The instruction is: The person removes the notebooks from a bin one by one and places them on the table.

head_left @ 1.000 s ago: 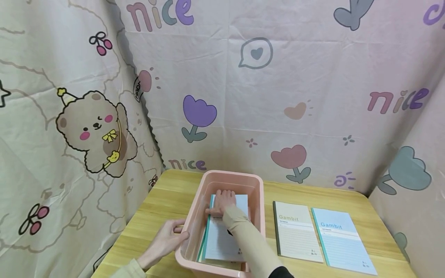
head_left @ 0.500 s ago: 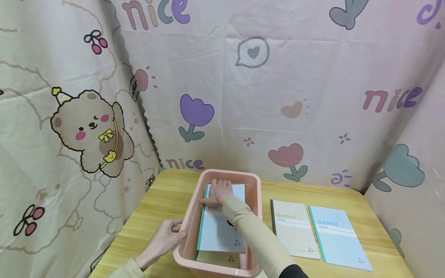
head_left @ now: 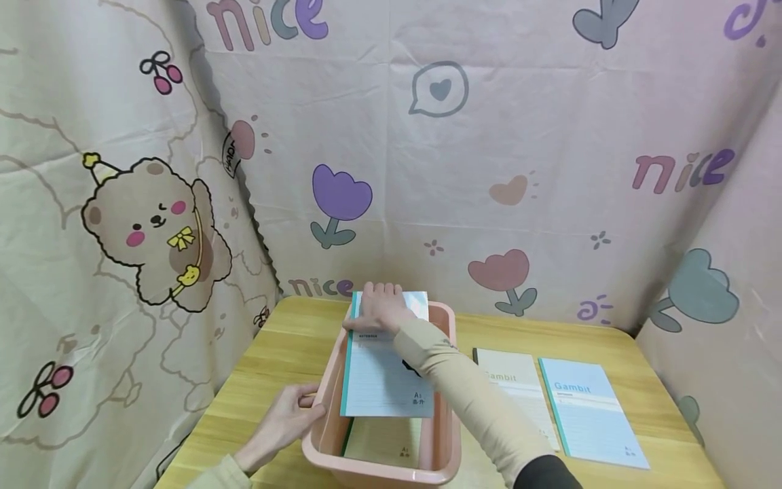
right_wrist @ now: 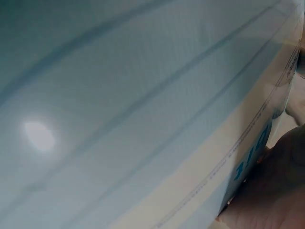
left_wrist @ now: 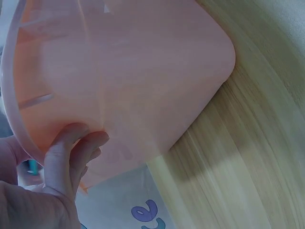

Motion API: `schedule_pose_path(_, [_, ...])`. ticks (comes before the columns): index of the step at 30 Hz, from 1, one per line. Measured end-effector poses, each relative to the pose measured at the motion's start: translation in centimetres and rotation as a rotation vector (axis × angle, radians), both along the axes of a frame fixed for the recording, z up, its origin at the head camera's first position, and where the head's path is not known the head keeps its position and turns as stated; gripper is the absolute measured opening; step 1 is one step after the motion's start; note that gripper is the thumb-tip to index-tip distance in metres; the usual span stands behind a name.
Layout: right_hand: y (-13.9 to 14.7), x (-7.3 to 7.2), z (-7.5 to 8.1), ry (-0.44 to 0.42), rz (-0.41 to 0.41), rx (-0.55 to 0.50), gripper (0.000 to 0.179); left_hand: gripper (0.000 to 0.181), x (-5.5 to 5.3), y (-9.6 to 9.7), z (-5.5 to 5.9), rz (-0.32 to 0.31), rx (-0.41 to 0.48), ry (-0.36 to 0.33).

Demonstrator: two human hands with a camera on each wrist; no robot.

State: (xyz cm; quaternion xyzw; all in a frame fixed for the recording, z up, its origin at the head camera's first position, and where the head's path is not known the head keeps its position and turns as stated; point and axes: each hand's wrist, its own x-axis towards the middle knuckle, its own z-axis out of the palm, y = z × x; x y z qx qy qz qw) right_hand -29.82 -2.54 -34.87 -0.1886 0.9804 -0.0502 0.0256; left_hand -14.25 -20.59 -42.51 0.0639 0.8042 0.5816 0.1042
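My right hand (head_left: 381,309) grips a light blue notebook (head_left: 386,380) by its upper part, fingers over the far edge and thumb at the teal spine. The notebook is raised above a pink plastic bin (head_left: 381,472). Inside the bin, below it, a beige notebook (head_left: 381,438) is partly visible. On the bin's left rim, my left hand (head_left: 287,418) pinches the wall. In the left wrist view, fingers (left_wrist: 59,162) lie against the bin's outer side. Close up, the blue cover (right_wrist: 119,119) fills the right wrist view, the right hand (right_wrist: 276,186) at its edge.
Right of the bin, a beige Gambit notebook (head_left: 528,401), partly behind my right sleeve, and a blue Gambit notebook (head_left: 595,421) lie side by side on the wooden table (head_left: 269,353). A patterned curtain (head_left: 427,170) hangs behind the table and at both sides.
My right hand has raised the blue notebook up and away from me, out of the bin, uncovering the beige notebook inside. My left hand stays on the rim.
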Motion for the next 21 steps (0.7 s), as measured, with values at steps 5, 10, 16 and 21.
schedule_pose_path(5, [0.9, -0.1, 3.9, 0.018, 0.028, -0.026, 0.08, 0.055, -0.1, 0.0, -0.1, 0.002, -0.006, 0.005])
schedule_pose_path(10, [2.8, -0.1, 6.9, 0.056, 0.061, -0.062, 0.078, 0.056, -0.1, -0.1, 0.0, -0.005, -0.006, 0.013])
schedule_pose_path(16, [6.6, 0.4, 8.4, 0.081, 0.062, -0.063, 0.074, 0.055, -0.1, -0.1, 0.1, -0.008, 0.002, 0.011])
schedule_pose_path(21, [11.1, 0.4, 7.7, 0.099, 0.032, -0.075, 0.063, 0.055, -0.1, -0.2, 0.0, -0.001, 0.001, 0.001])
